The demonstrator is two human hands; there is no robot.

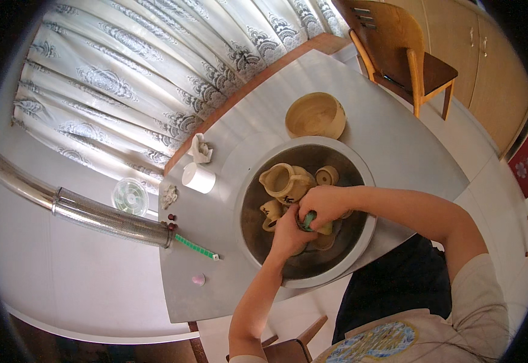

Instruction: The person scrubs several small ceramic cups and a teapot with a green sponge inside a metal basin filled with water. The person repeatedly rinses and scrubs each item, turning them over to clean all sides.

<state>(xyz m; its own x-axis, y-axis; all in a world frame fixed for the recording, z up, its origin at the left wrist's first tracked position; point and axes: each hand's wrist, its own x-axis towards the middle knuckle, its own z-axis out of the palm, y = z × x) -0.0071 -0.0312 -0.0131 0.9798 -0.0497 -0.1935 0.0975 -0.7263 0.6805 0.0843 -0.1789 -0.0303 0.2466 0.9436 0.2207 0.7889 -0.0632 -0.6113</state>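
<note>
A round metal basin (268,254) holds tan ceramic tea ware. Over it, my left hand (290,230) grips a small vessel whose details my fingers mostly hide. My right hand (324,205) presses a green scrubbing pad or cloth (309,219) into that vessel. Just beyond my hands lies a large tan pitcher (281,181) with a dark painted character. A small tan cup (327,175) rests near the basin's far side, and a smaller handled jug (271,213) is left of my hands. More pieces lie partly hidden beneath them.
A wide tan bowl (316,115) stands beyond the basin on the grey table (382,145). Leftward are a white paper roll (199,178), crumpled tissues (201,149), a green segmented strip (196,247) and a pink object (198,279). A wooden chair (395,54) stands beyond the table.
</note>
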